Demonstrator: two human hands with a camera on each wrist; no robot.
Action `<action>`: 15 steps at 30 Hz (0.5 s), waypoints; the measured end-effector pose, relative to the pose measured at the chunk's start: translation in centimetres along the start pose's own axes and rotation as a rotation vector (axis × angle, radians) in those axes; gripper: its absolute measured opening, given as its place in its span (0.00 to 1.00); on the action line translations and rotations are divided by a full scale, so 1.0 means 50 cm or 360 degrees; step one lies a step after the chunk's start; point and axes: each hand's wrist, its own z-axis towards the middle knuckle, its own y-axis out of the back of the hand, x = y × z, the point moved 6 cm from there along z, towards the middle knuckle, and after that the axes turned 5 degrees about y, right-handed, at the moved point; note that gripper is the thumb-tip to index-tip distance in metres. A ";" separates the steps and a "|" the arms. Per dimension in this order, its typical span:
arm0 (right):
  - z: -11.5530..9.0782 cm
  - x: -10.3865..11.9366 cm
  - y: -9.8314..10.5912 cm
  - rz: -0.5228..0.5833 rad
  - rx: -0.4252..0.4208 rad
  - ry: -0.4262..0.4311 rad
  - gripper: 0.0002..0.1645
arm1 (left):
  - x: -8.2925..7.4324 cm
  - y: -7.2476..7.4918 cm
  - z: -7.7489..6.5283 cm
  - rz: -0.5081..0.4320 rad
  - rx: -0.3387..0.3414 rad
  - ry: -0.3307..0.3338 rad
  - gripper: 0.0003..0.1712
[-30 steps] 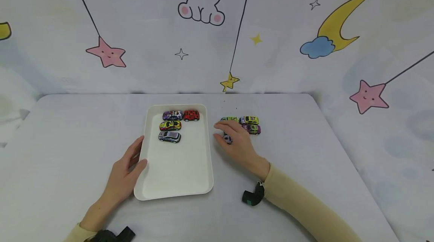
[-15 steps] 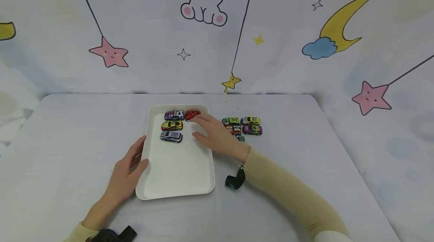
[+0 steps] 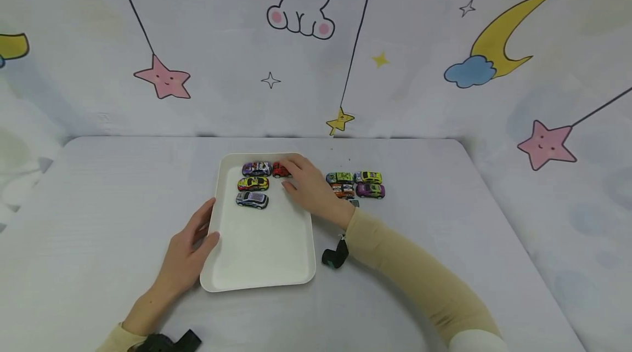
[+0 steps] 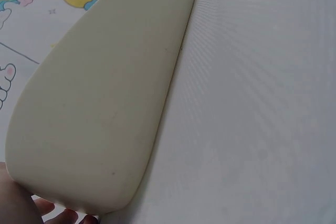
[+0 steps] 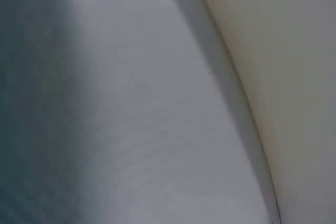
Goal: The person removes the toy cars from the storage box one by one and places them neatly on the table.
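Observation:
A white rectangular tray [image 3: 261, 248] lies on the table. My left hand [image 3: 182, 261] rests along its left side, fingers at the outer wall and thumb at the rim. In the left wrist view, fingertips [image 4: 68, 216] show beside the tray wall. My right hand [image 3: 313, 187] reaches over the tray's right side, fingers bent above a red toy car [image 3: 280, 170] and partly covering it. Whether it grips that car is hidden. Next to the red one are a purple toy car [image 3: 257, 168], a yellow toy car [image 3: 253, 183] and a silver toy car [image 3: 252, 199].
Right of the tray, on the white table [image 3: 419, 220], sit a green toy car [image 3: 339, 177], a yellow-green toy car [image 3: 368, 177], an orange toy car [image 3: 343, 191] and a purple-green toy car [image 3: 370, 191]. Another car is mostly covered by my right wrist. A patterned backdrop [image 3: 222, 56] stands behind.
My right hand has moved left from the group of cars on the table to over the tray beside the red car. My left hand keeps its place at the tray.

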 end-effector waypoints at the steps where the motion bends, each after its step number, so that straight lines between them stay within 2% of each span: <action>1: -0.001 0.001 0.000 -0.0017 -0.0002 0.0014 0.28 | 0.000 0.000 0.000 -0.0002 -0.0001 -0.0001 0.37; 5: -0.001 0.006 -0.001 -0.0119 0.0016 0.0051 0.30 | 0.001 0.001 0.001 0.0003 -0.0012 -0.0003 0.37; 11: 0.006 0.001 -0.009 -0.0256 0.0171 0.0009 0.32 | 0.002 0.000 0.000 0.0005 -0.0014 0.0001 0.38; 15: 0.014 -0.009 -0.011 -0.0250 0.0214 -0.0032 0.32 | 0.002 -0.002 -0.001 -0.0007 -0.0013 0.0003 0.37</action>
